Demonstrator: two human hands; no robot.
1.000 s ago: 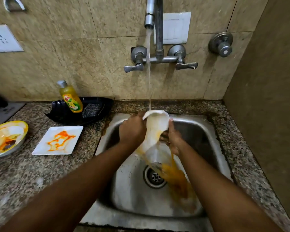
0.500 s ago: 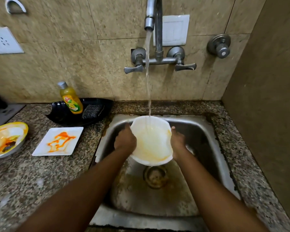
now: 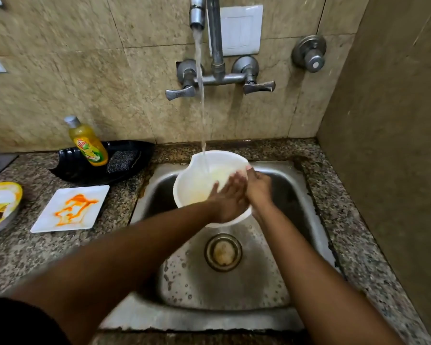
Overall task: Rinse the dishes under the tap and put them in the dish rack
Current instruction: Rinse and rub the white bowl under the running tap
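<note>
- Head view — the yellow soap bottle leaning in the black tray carries a red and green label, but its writing is too blurred to read.
- Both forearms reach forward over the steel sink. The left hand lies flat inside the white bowl, fingers spread wide and pointing up towards the far rim.
- The right hand is closed on the bowl's right rim, thumb over the edge, holding it tilted towards the camera above the drain.
- Water from the tap falls in a thin stream into the bowl's far side, just left of the left fingertips.
- On the worktop to the left — a white square plate smeared orange, and a yellow-rimmed dish at the frame's edge, both well apart from the hands.
</note>
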